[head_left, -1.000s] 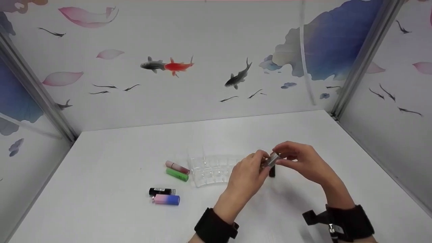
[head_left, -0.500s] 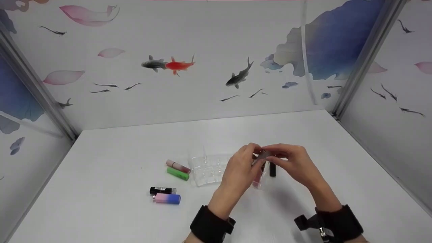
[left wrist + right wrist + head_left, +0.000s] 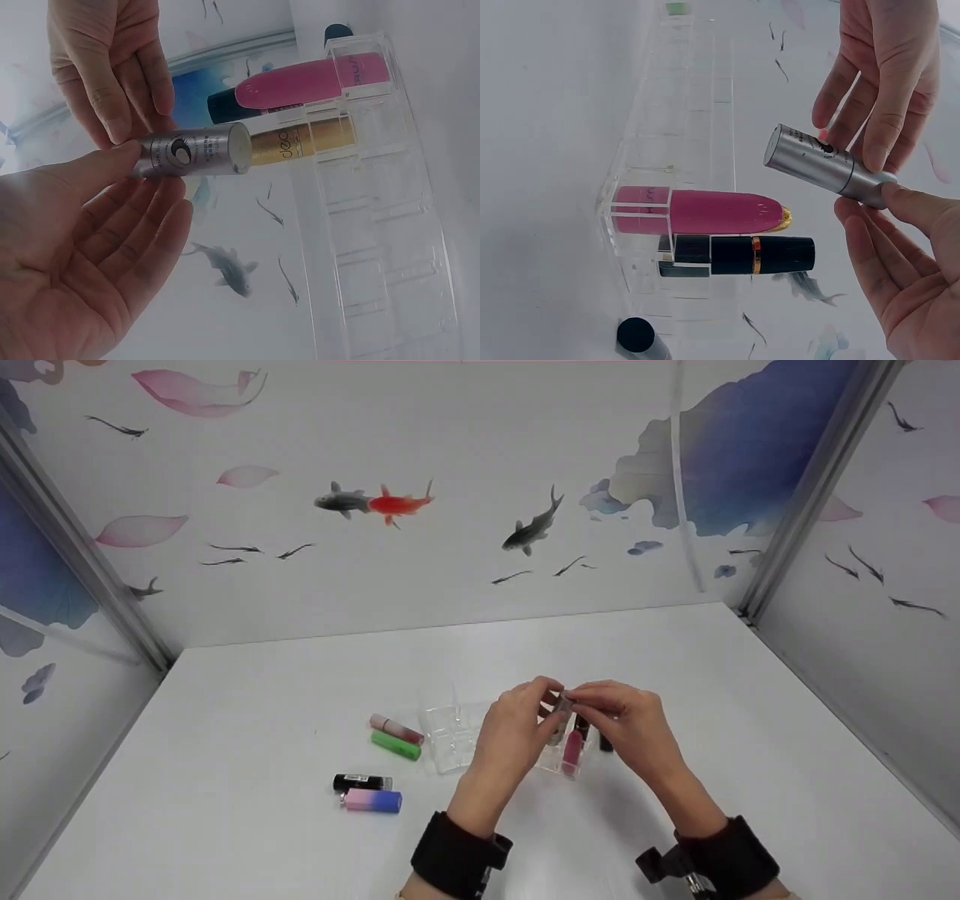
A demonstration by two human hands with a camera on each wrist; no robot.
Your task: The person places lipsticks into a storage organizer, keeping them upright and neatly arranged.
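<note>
A silver cosmetic tube [image 3: 195,154] with a printed eye-like logo is held by both hands above a clear plastic organizer [image 3: 450,746]. My left hand [image 3: 510,735] pinches it between thumb and fingers. At its upper end, my right hand [image 3: 630,727] grips it with thumb and fingertips, as the right wrist view shows. Standing in the organizer's right end are a pink tube [image 3: 720,212] and a black tube with a gold band [image 3: 784,255]. The left wrist view also has a gold tube [image 3: 300,142] in a slot, partly covered by the silver one.
Left of the organizer lie a pale pink lip-gloss tube [image 3: 395,730] and a green tube [image 3: 395,745]. Nearer the front are a black tube [image 3: 360,782] and a pink-to-blue tube [image 3: 373,801]. A dark-capped tube [image 3: 606,742] rests just right of the organizer.
Both hands have shifted left with the silver tube, which now stands more upright over the organizer. The pink tube at its right end has come into sight.
</note>
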